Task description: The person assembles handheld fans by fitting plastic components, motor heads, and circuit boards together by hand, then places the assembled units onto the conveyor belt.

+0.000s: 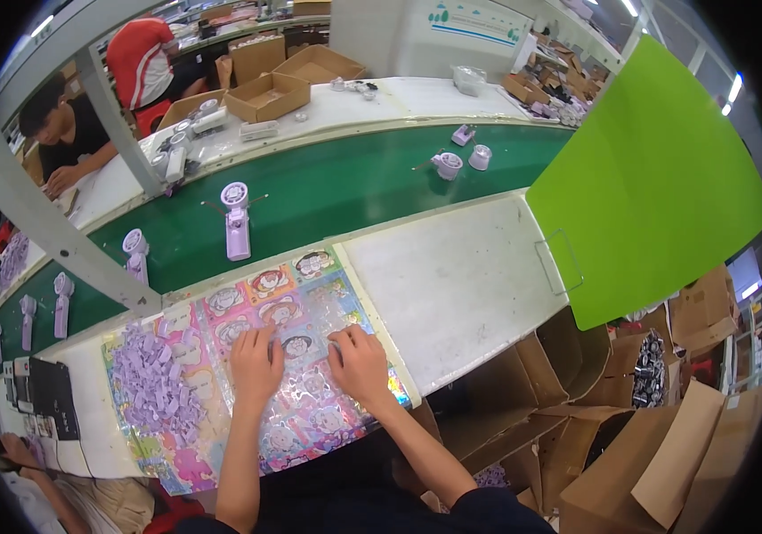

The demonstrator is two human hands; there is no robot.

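My left hand (256, 363) lies on a glossy, colourful cartoon-printed sheet (296, 405), its fingers pointing away from me and a little bent. My right hand (360, 367) rests on the same sheet to the right, with its fingers loosely bent and apart. Nothing shows in either hand, and a strip of the printed sheet lies between them. Left of my left hand is a heap of small light-purple plastic parts (157, 383), piled on the sheet.
Beyond the sheet runs a green conveyor belt (328, 206) carrying purple handheld fans (237, 222). A bright green panel (657, 187) and cardboard boxes (612, 463) stand at the right. A white metal post (87, 240) rises at the left; a person (65, 133) sits across the belt.
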